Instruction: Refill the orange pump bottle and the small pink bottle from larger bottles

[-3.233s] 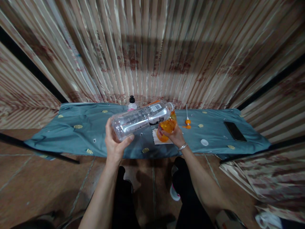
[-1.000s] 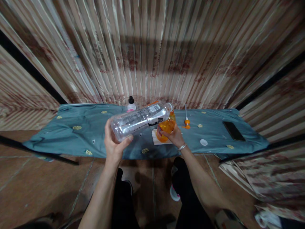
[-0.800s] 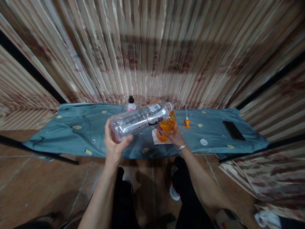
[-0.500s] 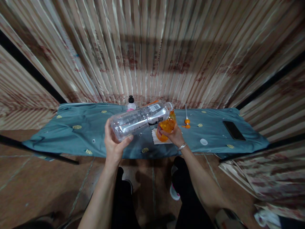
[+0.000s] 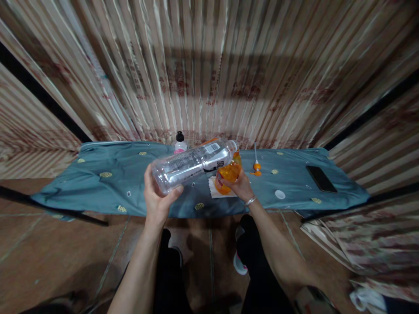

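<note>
My left hand (image 5: 159,196) is wrapped round the base of a large clear plastic bottle (image 5: 183,168), which lies tilted almost sideways with its uncapped mouth to the right. That mouth is over the top of an orange see-through bottle (image 5: 229,174); whether the two touch I cannot tell. Gripped round its side by my right hand (image 5: 241,185), the orange bottle stands on or just above a white cloth (image 5: 214,190). An orange pump head (image 5: 257,168) with a pale tube lies to the right of it. Any liquid in the clear bottle's neck is hard to make out.
Behind the clear bottle stands a small bottle with a black cap (image 5: 180,141). A white disc (image 5: 279,194) and a dark phone (image 5: 321,179) lie on the right of the teal-covered table (image 5: 88,185). Black poles frame both ends, and a striped curtain (image 5: 203,65) hangs behind.
</note>
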The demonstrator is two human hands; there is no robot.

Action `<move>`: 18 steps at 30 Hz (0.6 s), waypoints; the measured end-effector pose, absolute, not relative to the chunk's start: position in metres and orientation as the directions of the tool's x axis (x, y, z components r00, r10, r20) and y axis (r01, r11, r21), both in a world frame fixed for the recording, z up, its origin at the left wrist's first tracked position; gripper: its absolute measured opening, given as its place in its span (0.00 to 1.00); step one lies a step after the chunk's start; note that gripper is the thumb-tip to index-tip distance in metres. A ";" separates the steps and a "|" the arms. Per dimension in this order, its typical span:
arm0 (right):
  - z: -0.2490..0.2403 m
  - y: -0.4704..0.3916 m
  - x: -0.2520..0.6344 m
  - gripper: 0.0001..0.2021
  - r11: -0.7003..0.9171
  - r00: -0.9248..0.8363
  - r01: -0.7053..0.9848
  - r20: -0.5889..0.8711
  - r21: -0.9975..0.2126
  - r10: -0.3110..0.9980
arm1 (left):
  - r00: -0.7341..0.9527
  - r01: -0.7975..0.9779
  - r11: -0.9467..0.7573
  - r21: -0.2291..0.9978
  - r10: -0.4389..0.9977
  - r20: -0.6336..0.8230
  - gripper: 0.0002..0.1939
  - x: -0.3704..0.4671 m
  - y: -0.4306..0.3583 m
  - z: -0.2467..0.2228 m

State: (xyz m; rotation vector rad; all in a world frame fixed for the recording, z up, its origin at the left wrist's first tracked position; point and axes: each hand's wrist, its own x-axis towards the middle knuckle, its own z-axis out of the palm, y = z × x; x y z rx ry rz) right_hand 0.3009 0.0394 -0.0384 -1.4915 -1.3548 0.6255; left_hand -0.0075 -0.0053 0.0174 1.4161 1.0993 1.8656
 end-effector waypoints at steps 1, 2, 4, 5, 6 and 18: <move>-0.038 0.039 0.301 0.32 0.109 0.246 0.430 0.233 -0.896 0.941 | -0.295 0.049 -0.518 0.854 0.809 0.508 0.57 -0.007 -0.006 0.017; -0.038 0.039 0.300 0.32 0.108 0.248 0.429 0.232 -0.897 0.940 | -0.292 0.049 -0.521 0.852 0.809 0.511 0.56 -0.008 -0.006 0.016; -0.038 0.039 0.298 0.32 0.104 0.253 0.428 0.230 -0.898 0.940 | -0.276 0.049 -0.520 0.853 0.813 0.512 0.55 -0.009 -0.006 0.014; -0.038 0.039 0.298 0.31 0.102 0.255 0.427 0.228 -0.899 0.940 | -0.268 0.049 -0.515 0.856 0.819 0.507 0.54 -0.009 -0.006 0.012; -0.038 0.039 0.297 0.31 0.100 0.258 0.425 0.226 -0.900 0.939 | -0.260 0.046 -0.505 0.862 0.827 0.499 0.54 -0.010 -0.006 0.010; -0.044 0.044 0.301 0.36 0.114 0.235 0.456 0.243 -0.882 0.941 | -0.274 -0.080 -0.350 0.933 0.908 0.317 0.54 -0.011 -0.011 -0.010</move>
